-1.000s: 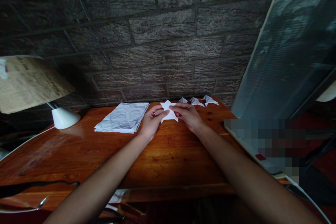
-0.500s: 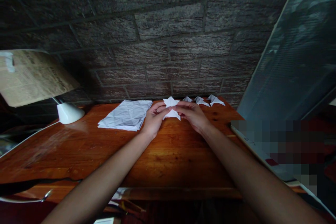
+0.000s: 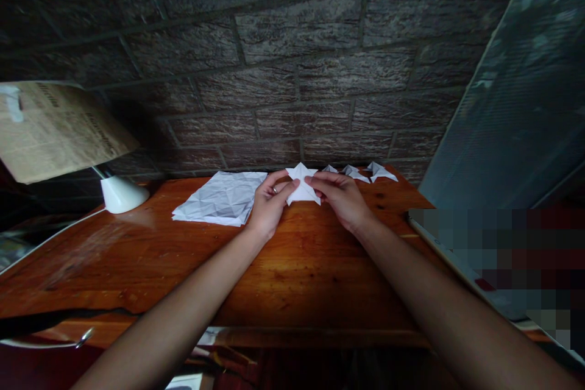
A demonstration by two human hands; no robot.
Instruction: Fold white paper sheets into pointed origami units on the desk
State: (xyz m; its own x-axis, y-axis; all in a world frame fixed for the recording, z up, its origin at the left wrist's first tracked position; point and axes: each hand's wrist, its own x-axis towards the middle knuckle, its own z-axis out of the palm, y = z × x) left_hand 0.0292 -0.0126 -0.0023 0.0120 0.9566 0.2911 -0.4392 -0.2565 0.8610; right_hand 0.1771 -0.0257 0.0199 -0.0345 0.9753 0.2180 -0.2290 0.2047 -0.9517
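Observation:
A folded white paper star (image 3: 301, 190) is held upright between my two hands above the wooden desk. My left hand (image 3: 270, 200) pinches its left side, thumb on the front face and fingers behind. On the opposite side, my right hand (image 3: 340, 196) grips the star with thumb and forefinger close to its centre. Both hands are closed on the paper, and the fingers behind it are partly hidden. Just left of my left hand lies a stack of creased white paper sheets (image 3: 222, 198). Beyond my right hand, several folded paper stars stand in a row, one of them (image 3: 381, 172) rightmost.
On the desk (image 3: 292, 280), a white lamp base (image 3: 122, 194) with a brown paper shade (image 3: 59, 128) stands at the left, its cord trailing off. A dark stone-block wall (image 3: 274, 79) rises behind. A grey panel (image 3: 493, 91) leans at the right. A black strap (image 3: 68, 319) crosses the front left.
My thumbs have spread apart slightly, baring more of the star's middle. The view has shifted a little; both hands keep their hold.

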